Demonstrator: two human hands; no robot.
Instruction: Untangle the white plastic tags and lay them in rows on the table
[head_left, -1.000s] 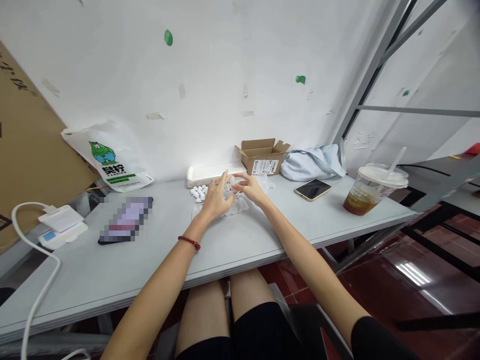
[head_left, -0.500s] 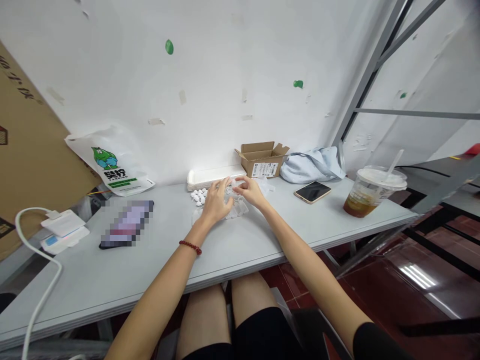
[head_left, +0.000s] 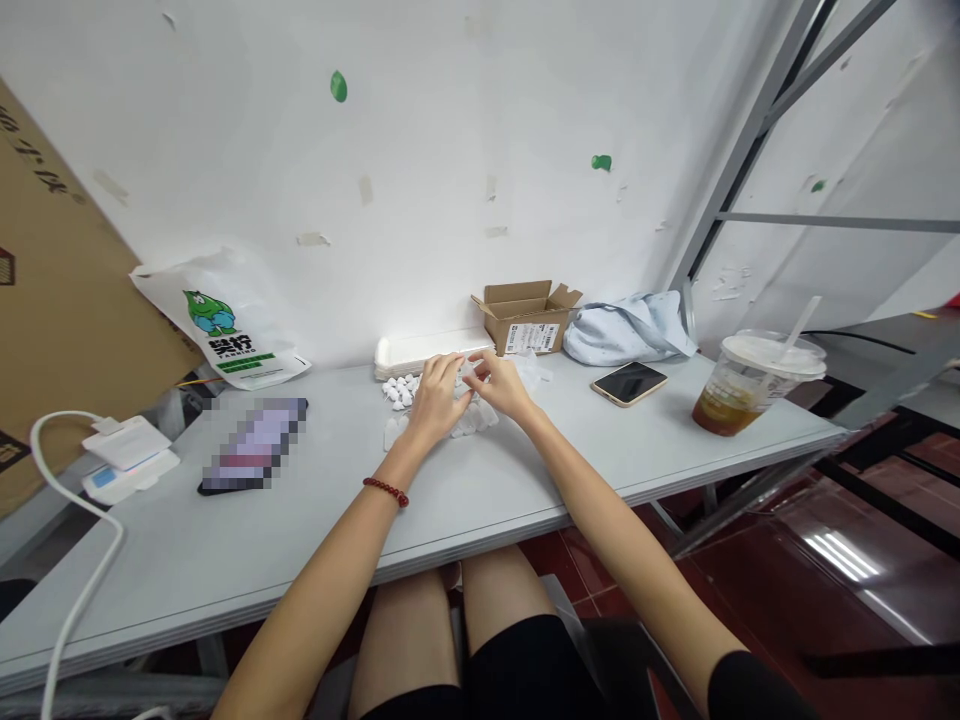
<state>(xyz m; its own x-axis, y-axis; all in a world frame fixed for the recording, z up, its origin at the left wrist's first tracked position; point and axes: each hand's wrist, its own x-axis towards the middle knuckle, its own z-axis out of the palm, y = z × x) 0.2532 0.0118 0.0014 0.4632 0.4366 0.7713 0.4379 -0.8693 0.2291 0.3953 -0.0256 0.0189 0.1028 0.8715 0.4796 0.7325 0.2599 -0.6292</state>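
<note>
"One clear piece (head_left: 467, 367), and everything seems to centre on it. Where is it?"

"Over the counter (head_left: 487, 490), at my fingertips, between my left hand (head_left: 436, 396) and my right hand (head_left: 502, 384)."

"Do you have hold of it?"

"My right hand seems to pinch it between thumb and finger. My left hand arches close beside it, fingers bent, but its back hides the inner side, so I cannot tell whether it grips anything."

"Which step would you call this?"

"Close fingertip work on that one piece, I'd judge, and not finished. The next move calls for a light pinch and small turns of the fingers, more than any reach of the arms."

"What lies around you?"

"More clear pieces (head_left: 474, 420) just below my hands, and a cluster of white pieces (head_left: 400, 388) just left of my left hand. Behind them is a long white tray (head_left: 397, 356), then an opened cardboard box (head_left: 531, 338) with some clear plastic (head_left: 531, 372) in front."

"And farther out?"

"On my right, a pale cloth bag (head_left: 626, 332), a phone (head_left: 630, 383) lying flat, and a lidded drink cup (head_left: 729, 398) near the counter's end. On my left, a printed white bag (head_left: 240, 325)."
</note>
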